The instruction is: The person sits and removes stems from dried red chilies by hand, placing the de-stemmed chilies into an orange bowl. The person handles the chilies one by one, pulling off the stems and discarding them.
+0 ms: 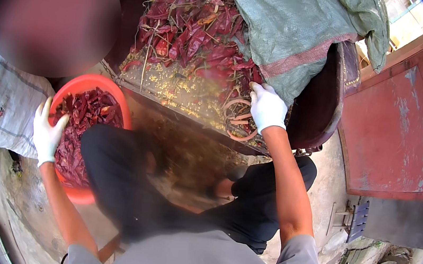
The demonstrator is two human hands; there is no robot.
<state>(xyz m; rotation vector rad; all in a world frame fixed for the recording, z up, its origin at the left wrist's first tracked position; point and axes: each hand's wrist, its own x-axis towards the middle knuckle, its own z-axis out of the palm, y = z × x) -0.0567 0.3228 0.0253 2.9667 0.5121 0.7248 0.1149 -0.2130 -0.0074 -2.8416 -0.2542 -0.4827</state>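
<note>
My left hand (48, 128), in a white glove, is over the left rim of an orange-red plastic basin (128, 111) filled with dark red dried chili pieces (72, 153). Its fingers are spread and hold nothing. My right hand (268, 105), gloved too, reaches to the right end of a heap of dried red chilies (193, 29) with stems, on a cart bed. Its fingertips touch or lie close to the chilies; whether they grip one is unclear. A pair of scissors with large ring handles (240, 120) lies just left of this hand. Yellow seeds (172, 93) are scattered across the bed.
A green woven sack (290, 18) drapes over the heap and the cart's right side. At far left stands a white woven sack (7, 101). The cart's metal edge (181, 119) runs before my knees. Right of it is a red metal panel (400, 129). A blurred disc covers the upper left.
</note>
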